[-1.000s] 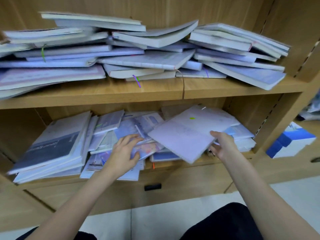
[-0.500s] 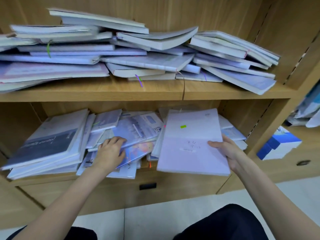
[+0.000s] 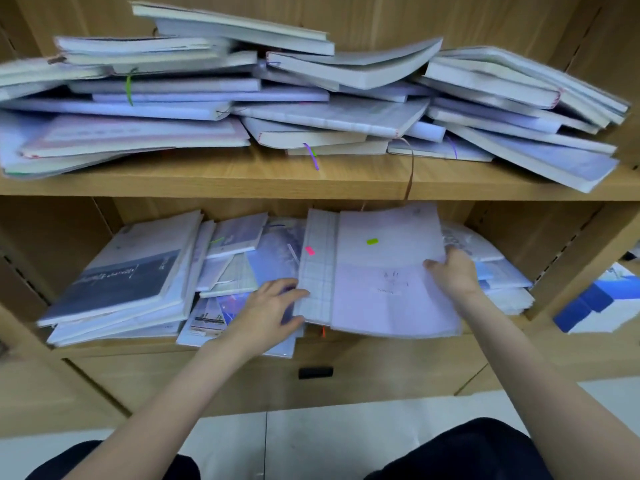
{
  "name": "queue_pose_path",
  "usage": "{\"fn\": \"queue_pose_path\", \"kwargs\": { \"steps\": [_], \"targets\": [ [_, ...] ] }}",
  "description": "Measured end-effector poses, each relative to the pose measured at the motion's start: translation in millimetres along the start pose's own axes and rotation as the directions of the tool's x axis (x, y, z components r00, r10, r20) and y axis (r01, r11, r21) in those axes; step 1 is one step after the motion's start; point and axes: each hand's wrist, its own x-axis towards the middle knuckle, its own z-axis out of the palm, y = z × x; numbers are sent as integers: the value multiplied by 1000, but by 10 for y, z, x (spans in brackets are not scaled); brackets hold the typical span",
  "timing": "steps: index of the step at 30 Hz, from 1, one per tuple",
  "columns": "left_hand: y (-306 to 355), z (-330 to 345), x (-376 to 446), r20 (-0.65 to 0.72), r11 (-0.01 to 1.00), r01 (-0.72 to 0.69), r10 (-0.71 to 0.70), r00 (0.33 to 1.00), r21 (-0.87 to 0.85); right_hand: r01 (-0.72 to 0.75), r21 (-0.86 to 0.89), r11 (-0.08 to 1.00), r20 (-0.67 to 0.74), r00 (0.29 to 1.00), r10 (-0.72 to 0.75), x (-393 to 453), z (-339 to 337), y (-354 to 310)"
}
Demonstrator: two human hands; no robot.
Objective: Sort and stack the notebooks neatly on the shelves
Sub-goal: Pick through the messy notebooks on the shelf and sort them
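**Person: bare arms, dark legwear**

Two forearms come in from the near edge, both bare to the frame border, no sleeves showing. Left hand (image 3: 273, 310) and right hand (image 3: 452, 275): no gloves, rings, watch or bands visible. Nails short, no visible polish, though the fingertips are blurred. Dark, near-black fabric at near left (image 3: 114, 462) and near right (image 3: 467, 448), covering the legs; plain, no pattern, seams or logos resolvable. Garment type unclear. Nothing else of the body in view.
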Motion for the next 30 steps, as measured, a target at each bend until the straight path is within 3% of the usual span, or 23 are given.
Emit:
{"fn": "queue_pose_path", "kwargs": {
  "steps": [3, 5, 8, 10, 12, 13, 16, 18, 24, 28, 30],
  "targets": [
    [48, 13, 39, -23, 999, 32, -33, 999, -24, -39, 370, 928, 64, 998, 16, 65, -103, -23],
    [57, 18, 37, -57, 994, 68, -73, 996, -84, -92, 437, 895, 121, 992, 43, 91, -15, -53],
    [55, 30, 18, -86, 989, 86, -97, 992, -118, -61, 381, 923, 214, 977, -24, -8, 239, -159],
    [41, 45, 11, -101, 991, 80, -91, 991, -111, 2, 208, 978, 256, 965, -56, -76, 367, -167],
    [34, 47, 12, -113, 994, 69, -78, 991, -81, 30, -19, 999, 192, 981, -25, -176, 389, -94],
    [41, 50, 14, -118, 995, 65, -73, 990, -71, -16, -17, 1000, 164, 986, 18, -231, 378, -21],
    [85, 73, 19, -107, 992, 76, -87, 990, -106, -268, 343, 900, 318, 935, 157, -435, 340, 181],
    [139, 101, 31, -95, 984, 92, -107, 990, -152, -314, 472, 824, 426, 900, 99, -556, 368, 234],
    [332, 154, 66, -113, 964, 127, -156, 981, -235, -195, 700, 687, 272, 962, -3, -552, 334, 181],
    [713, 203, 351, -184, 956, 24, -80, 980, -292, -134, 752, 646, 177, 984, -1, -363, -59, 326],
    [910, 224, 584, -172, 949, -81, 29, 985, -304, -132, 762, 635, 140, 989, 38, -165, -389, 446]
  ]
}}
